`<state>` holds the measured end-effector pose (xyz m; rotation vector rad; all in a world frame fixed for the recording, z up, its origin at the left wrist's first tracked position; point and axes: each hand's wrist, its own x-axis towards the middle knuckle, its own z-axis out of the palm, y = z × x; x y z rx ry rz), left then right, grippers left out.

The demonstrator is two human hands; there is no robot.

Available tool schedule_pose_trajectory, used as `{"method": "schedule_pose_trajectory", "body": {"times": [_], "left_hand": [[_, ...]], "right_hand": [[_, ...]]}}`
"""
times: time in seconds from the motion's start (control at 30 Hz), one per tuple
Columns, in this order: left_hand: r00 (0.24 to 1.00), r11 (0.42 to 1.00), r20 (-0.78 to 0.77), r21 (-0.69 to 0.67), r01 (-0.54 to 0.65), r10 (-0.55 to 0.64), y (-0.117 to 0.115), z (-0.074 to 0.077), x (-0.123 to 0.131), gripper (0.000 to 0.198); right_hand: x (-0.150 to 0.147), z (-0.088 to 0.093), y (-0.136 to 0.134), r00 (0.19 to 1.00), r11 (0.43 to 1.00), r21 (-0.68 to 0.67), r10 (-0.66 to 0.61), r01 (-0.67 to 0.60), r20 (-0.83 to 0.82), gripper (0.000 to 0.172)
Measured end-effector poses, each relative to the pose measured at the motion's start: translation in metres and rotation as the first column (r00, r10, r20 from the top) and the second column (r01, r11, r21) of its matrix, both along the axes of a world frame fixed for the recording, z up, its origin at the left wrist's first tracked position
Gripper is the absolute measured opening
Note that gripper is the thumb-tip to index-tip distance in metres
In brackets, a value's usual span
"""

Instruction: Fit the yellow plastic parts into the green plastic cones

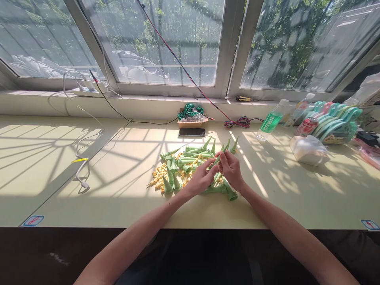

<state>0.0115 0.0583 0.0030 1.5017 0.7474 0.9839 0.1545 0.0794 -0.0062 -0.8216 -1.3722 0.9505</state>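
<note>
Both hands meet over the right side of a pile of plastic parts. My left hand [202, 177] is closed with its fingertips on a green plastic cone-shaped spike [217, 159]. From the other side, my right hand [232, 171] pinches the same spike, and its fingers partly cover it. Around them lie several more green spikes [168, 185], some standing point up and some on their sides. Small yellow plastic pieces [158, 174], like little valves, are heaped mostly on the left of the pile. A hollow green spike [230, 193] lies just below my right hand.
Behind the pile are a black phone [192, 132] and a small cardboard box [192, 123]. To the right stand a green-labelled bottle [269, 122], a drink can [307, 126], a tissue pack [309, 149] and pastel hangers [338, 120]. A white cable [81, 168] lies left.
</note>
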Motion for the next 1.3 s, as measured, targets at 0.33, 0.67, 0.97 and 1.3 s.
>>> {"method": "schedule_pose_trajectory", "body": {"times": [0.33,0.67,0.97,1.3], "left_hand": [[1.0,0.998,-0.009,-0.063,0.008,-0.009,-0.002,0.008,-0.002,0.053],[0.994,0.984,0.098,-0.167,0.068,-0.052,-0.002,0.012,-0.003,0.061],[0.967,0.941,0.235,-0.296,0.165,-0.096,0.005,0.003,-0.002,0.059],[0.928,0.899,0.316,-0.318,0.301,-0.199,0.004,0.009,-0.004,0.052]], "right_hand": [[0.0,0.003,-0.001,1.0,0.999,-0.033,-0.004,0.003,-0.006,0.037],[-0.001,0.009,-0.004,0.999,0.998,-0.068,-0.016,0.013,-0.044,0.043],[-0.001,0.007,-0.006,0.999,0.996,-0.085,-0.008,0.004,-0.048,0.046],[-0.002,0.013,-0.008,0.998,0.993,-0.107,-0.052,0.048,-0.038,0.048]]}}
